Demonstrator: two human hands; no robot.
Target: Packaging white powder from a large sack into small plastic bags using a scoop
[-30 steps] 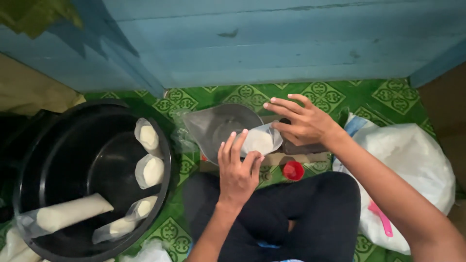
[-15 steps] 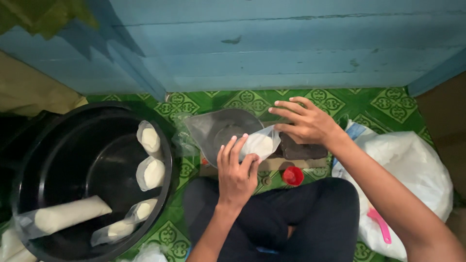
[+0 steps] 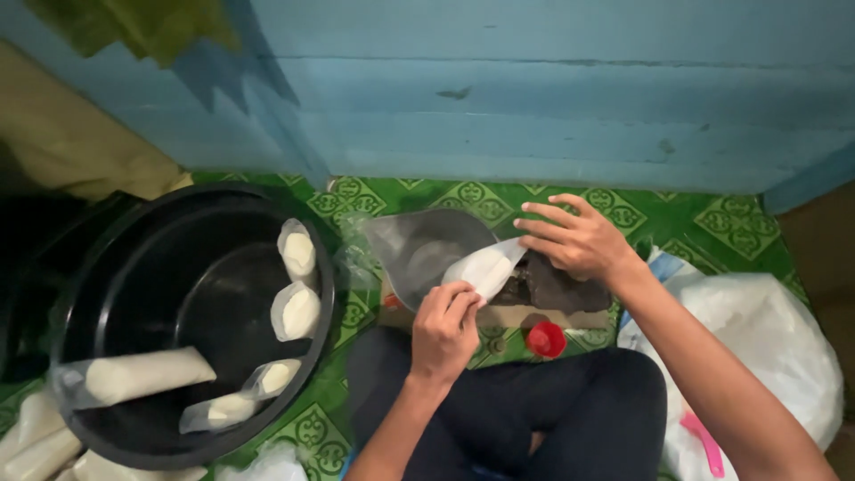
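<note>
My left hand (image 3: 448, 322) pinches the near end of a small clear plastic bag (image 3: 485, 267) filled with white stuff. My right hand (image 3: 574, 239) holds the bag's far end with its fingers spread, resting over a dark lumpy object (image 3: 557, 287). The bag lies across the edge of a grey round dish (image 3: 419, 249) on the green patterned mat (image 3: 704, 223). A red cap (image 3: 545, 339) sits just in front of my knees.
A big black tub (image 3: 178, 321) at left holds several filled white bags along its wall (image 3: 297, 252). More filled bags lie at the bottom left (image 3: 36, 441). A large white plastic sack (image 3: 757, 356) is on the right. A blue wooden wall (image 3: 534, 89) stands behind.
My left hand has closed from a flat open palm into a pinch on the bag's near end. The bag has tilted and stretched between both hands.
</note>
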